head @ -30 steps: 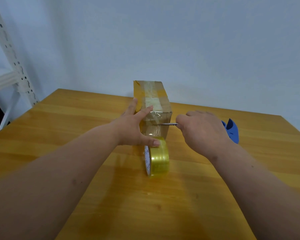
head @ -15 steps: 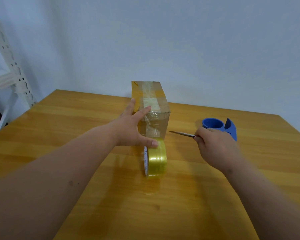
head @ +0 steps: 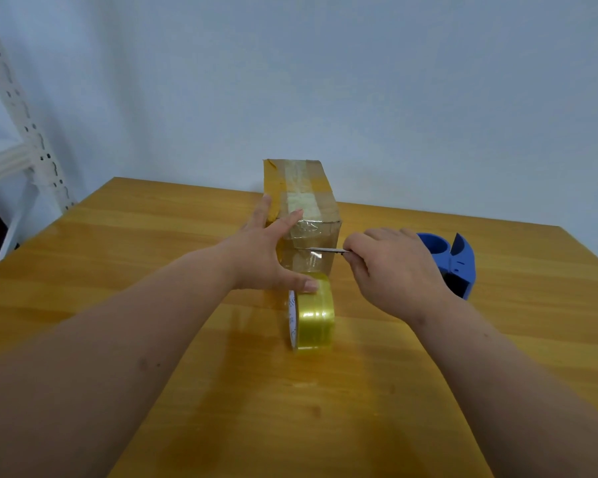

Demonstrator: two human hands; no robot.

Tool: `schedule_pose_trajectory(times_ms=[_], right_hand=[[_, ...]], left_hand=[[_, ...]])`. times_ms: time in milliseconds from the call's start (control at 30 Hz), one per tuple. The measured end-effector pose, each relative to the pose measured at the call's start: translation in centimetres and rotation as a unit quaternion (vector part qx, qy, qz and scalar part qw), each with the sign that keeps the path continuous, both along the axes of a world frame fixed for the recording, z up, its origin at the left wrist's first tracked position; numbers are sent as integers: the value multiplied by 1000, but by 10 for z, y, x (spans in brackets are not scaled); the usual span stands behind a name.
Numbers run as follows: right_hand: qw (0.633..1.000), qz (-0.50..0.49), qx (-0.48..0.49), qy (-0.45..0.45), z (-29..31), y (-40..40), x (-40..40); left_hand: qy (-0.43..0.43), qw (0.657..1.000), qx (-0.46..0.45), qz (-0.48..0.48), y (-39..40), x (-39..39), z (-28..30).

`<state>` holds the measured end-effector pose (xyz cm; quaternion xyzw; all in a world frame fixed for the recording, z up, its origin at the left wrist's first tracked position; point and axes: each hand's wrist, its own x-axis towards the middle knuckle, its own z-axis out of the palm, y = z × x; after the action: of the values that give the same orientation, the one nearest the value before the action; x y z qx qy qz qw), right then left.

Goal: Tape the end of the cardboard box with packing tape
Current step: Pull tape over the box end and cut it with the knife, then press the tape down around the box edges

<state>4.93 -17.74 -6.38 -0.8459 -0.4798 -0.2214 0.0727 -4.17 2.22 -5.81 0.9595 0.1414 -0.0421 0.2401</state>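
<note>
A long cardboard box [head: 302, 188] lies on the wooden table [head: 152, 257], its near end facing me, with clear tape over the top and down that end. A yellow roll of packing tape [head: 314, 313] stands on edge just in front of the box, joined to it by a strip of tape. My left hand [head: 265, 250] rests spread against the box's left side, thumb on the roll, fingers on the top edge. My right hand [head: 390, 267] grips a thin metal blade [head: 327, 250] whose tip lies across the taped end.
A blue tape dispenser [head: 454, 260] sits on the table behind my right hand. A white perforated metal shelf frame [head: 25, 125] stands at the left beyond the table edge. A plain wall is close behind the table.
My right hand had drawn the blade away to the right of the box; now it has moved back left and the blade lies across the taped end again. The left hand stays put.
</note>
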Motion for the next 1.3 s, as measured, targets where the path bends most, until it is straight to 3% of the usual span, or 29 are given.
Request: schedule_pose_trajectory(times_ms=[300, 433, 600, 733, 833, 900, 967, 1167, 1233, 1300], right_hand=[[998, -66, -8, 18, -9, -12, 8], [981, -126, 36, 141, -22, -29, 9], [925, -236, -92, 284, -51, -44, 11], [936, -250, -165, 185, -51, -40, 7], [948, -222, -44, 225, -37, -22, -6], [920, -145, 58, 360, -24, -8, -21], [849, -59, 89, 517, -13, 0, -38], [714, 29, 105, 692, -20, -5, -42], [705, 43, 103, 701, -24, -8, -43], [745, 45, 67, 662, -18, -8, -46]], left_hand=[[-3, 1000, -6, -5, 2, 0, -2], [-6, 1000, -5, -7, 3, 0, -3], [-7, 1000, -5, -7, 1, 0, -3], [-2, 1000, 1, -6, 1, -1, -2], [2, 1000, 4, -3, 0, 0, -1], [3, 1000, 7, -1, 0, 0, -2], [3, 1000, 11, 0, 0, -1, -2], [4, 1000, 10, 1, 5, -4, 0], [5, 1000, 8, -4, 5, -3, 0], [2, 1000, 5, -11, 7, -2, 0]])
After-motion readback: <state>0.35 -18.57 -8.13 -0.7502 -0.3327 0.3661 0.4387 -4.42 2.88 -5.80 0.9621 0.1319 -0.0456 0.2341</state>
